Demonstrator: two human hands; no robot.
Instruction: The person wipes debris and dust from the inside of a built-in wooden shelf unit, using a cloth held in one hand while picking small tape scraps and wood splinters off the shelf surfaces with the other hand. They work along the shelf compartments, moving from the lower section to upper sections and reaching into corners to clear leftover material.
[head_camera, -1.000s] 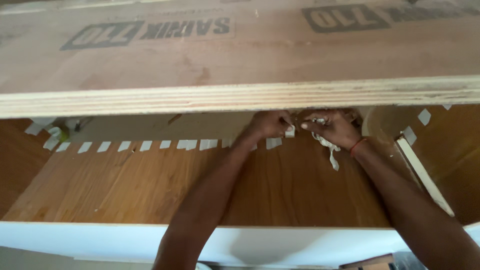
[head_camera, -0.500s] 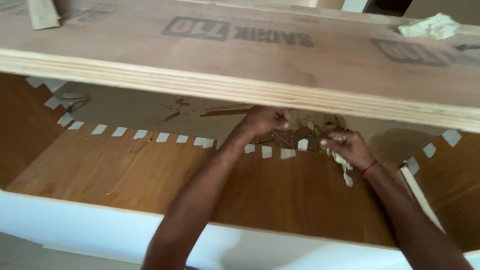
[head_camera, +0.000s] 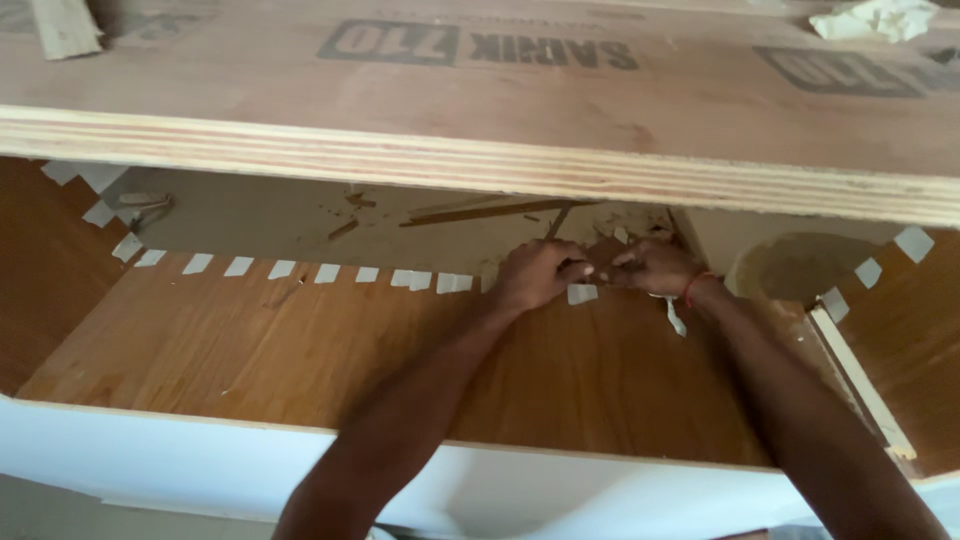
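plywood sheet (head_camera: 480, 90) fills the top of the view, its layered edge hanging over a brown laminate panel (head_camera: 330, 360) with a white front edge (head_camera: 200, 460). along the panel's back edge runs a row of pale tape squares (head_camera: 300, 270); more sit on the side panels. under the plywood lies paper backing (head_camera: 300, 215) with splinters and scraps.

left hand (head_camera: 535, 275) and right hand (head_camera: 655, 268) meet at the back edge, fingers curled and pinched on a torn strip (head_camera: 672, 312) of tape or paper where the backing is ragged; just what each grips, i cannot tell. a red thread circles the right wrist.

judging by this, most squares remain stuck; only the patch by the hands looks peeled.
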